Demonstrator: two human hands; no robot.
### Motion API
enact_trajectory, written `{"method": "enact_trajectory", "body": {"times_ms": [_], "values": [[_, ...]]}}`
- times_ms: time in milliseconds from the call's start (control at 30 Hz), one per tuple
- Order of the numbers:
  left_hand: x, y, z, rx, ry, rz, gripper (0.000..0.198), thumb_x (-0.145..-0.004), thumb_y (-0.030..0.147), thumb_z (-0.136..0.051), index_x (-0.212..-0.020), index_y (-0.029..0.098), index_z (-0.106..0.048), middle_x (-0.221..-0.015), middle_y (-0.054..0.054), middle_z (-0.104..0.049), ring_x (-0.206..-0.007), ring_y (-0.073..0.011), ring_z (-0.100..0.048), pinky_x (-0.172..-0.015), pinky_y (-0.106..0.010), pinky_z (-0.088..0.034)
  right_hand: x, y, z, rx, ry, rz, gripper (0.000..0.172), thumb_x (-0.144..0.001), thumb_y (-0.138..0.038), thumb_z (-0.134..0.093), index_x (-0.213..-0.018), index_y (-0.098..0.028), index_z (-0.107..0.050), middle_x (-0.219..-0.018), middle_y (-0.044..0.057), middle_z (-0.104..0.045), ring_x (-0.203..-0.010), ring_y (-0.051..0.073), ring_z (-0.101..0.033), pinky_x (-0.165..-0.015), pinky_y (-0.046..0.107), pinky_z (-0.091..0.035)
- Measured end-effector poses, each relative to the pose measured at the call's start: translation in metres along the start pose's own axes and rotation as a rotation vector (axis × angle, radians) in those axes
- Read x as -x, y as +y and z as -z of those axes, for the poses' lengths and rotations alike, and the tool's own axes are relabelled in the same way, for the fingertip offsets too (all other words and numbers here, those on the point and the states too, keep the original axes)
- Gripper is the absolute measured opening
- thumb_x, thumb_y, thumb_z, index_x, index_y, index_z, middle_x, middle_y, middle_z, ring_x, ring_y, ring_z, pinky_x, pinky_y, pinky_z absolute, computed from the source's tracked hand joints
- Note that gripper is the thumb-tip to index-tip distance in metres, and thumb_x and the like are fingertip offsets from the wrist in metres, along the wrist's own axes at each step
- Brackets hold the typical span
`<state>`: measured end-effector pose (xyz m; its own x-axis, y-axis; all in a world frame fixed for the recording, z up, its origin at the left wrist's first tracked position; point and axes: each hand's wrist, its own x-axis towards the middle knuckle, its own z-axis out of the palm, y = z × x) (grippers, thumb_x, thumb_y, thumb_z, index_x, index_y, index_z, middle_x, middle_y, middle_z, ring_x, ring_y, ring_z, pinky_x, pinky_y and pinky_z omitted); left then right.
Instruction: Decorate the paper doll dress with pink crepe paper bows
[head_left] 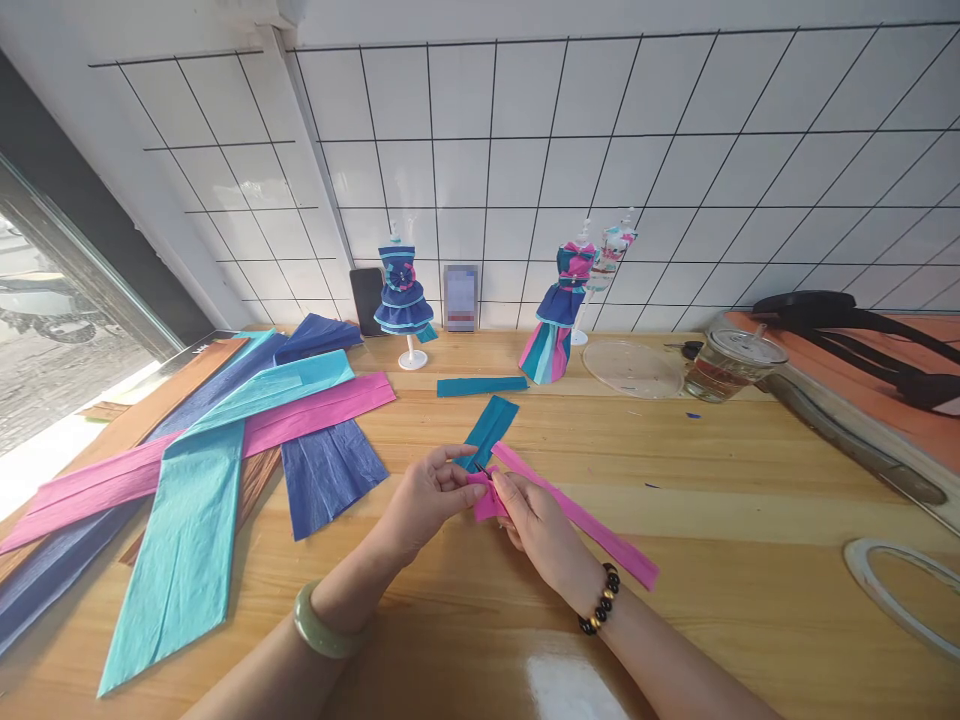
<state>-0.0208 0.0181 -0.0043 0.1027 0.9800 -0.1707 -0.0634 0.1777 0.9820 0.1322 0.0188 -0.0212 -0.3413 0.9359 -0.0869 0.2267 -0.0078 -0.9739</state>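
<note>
My left hand (433, 497) pinches a small pink crepe paper piece (487, 503) between thumb and fingers. Its other side is in my right hand (541, 528), closed with the thumb on top. A small dark pointed tip (481, 468) shows between the hands; what it belongs to is hidden. Just behind lies a folded teal paper strip (491, 425), and a long pink strip (592, 525) runs diagonally past my right hand. Another teal strip (481, 386) lies farther back.
Crepe paper sheets (202, 530) overlap on the left. At the back stand a doll form in a blue dress (403, 300), another in a long dress (559, 320), a third form (611, 255) and a phone (460, 298). A lidded jar (727, 365) and clear disc (634, 368) are right.
</note>
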Motion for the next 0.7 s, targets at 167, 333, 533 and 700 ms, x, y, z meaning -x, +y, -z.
{"method": "enact_trajectory", "body": {"times_ms": [167, 333, 533, 700], "values": [[-0.0002, -0.0017, 0.0, 0.014, -0.002, -0.005, 0.047, -0.064, 0.023, -0.072, -0.106, 0.014, -0.053, -0.064, 0.004, -0.06, -0.057, -0.011, -0.058, -0.061, -0.025, -0.045, -0.001, 0.0011, -0.0003, 0.011, 0.017, -0.012, 0.041, -0.088, -0.054, -0.031, -0.068, -0.02, -0.042, -0.057, -0.005, -0.033, -0.049, 0.009, -0.029, -0.041, 0.019, -0.023], [-0.0011, -0.0032, 0.0004, 0.044, -0.002, -0.016, 0.055, -0.063, 0.021, -0.072, -0.112, 0.013, -0.048, -0.069, 0.001, -0.063, -0.063, -0.0126, -0.059, -0.064, -0.027, -0.046, -0.0012, 0.001, 0.0002, 0.017, 0.02, 0.0, 0.043, -0.088, -0.054, -0.031, -0.067, -0.019, -0.044, -0.056, -0.005, -0.033, -0.047, 0.008, -0.028, -0.041, 0.02, -0.023], [-0.0017, -0.0022, -0.0001, 0.071, -0.017, -0.047, 0.058, -0.065, 0.024, -0.071, -0.115, 0.012, -0.045, -0.068, 0.001, -0.062, -0.062, -0.0131, -0.059, -0.064, -0.028, -0.046, -0.001, -0.0016, -0.0002, 0.023, 0.032, 0.01, 0.045, -0.086, -0.057, -0.033, -0.065, -0.019, -0.045, -0.055, -0.005, -0.034, -0.045, 0.008, -0.028, -0.041, 0.021, -0.024], [-0.0009, -0.001, -0.001, 0.043, -0.016, -0.022, 0.056, -0.065, 0.025, -0.071, -0.113, 0.012, -0.046, -0.066, 0.002, -0.061, -0.06, -0.014, -0.06, -0.065, -0.029, -0.046, -0.0002, -0.0019, -0.001, 0.004, 0.019, -0.001, 0.043, -0.087, -0.055, -0.033, -0.065, -0.019, -0.044, -0.057, -0.004, -0.036, -0.047, 0.008, -0.03, -0.042, 0.02, -0.025]]}}
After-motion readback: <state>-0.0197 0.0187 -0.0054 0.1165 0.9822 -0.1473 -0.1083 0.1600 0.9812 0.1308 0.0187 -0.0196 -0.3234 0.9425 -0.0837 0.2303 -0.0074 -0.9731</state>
